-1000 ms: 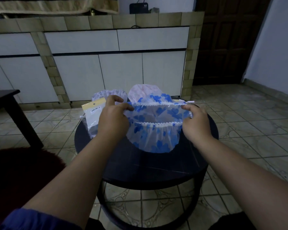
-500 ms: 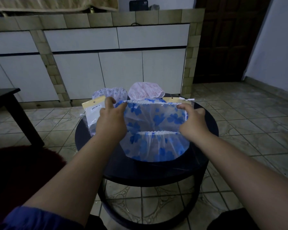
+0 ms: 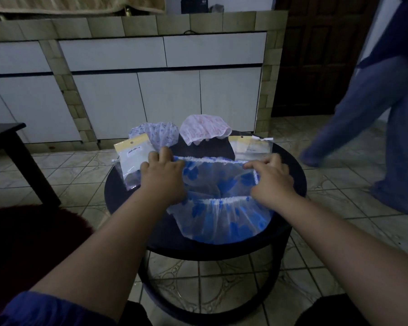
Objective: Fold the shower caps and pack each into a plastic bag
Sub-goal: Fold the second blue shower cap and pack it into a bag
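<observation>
Shower caps and bags on round tabletop: item list

Tabletop (image 3: 127, 198): round, black, on a dark ring frame above a patterned tile floor (image 3: 339, 208).

Blue-flowered shower cap (image 3: 222, 217): translucent with blue flower print, spread on the near half of the tabletop between both hands. Its far elastic edge is stretched in a straight line from hand to hand; its near elastic edge runs across the middle, with the gathered body fanning towards the near rim.

Left hand (image 3: 161, 176): knuckles up, at the left end of the far elastic edge. Grip closed, fingers curled down onto the cap's edge and holding it.

Right hand (image 3: 272, 178): at the right end of the same edge. Grip closed, thumb and fingers pinching the elastic.

Left plastic bag (image 3: 132, 163): clear, with yellow header card and white label, lying at the left side of the tabletop, just beside the left hand and partly under it.

Right plastic bag (image 3: 250, 147): clear, yellow header, at the far right of the tabletop, just beyond the right hand.

Lilac-print shower cap (image 3: 160, 135): at the far left edge, behind the left bag.

Pink shower cap (image 3: 205, 129): at the far edge, right of the lilac one.

Surroundings: white cabinets (image 3: 170, 97) framed in tile behind the tabletop; a dark side table (image 3: 7, 142) at left; a second person in blue trousers (image 3: 386, 114), blurred, at the right
</observation>
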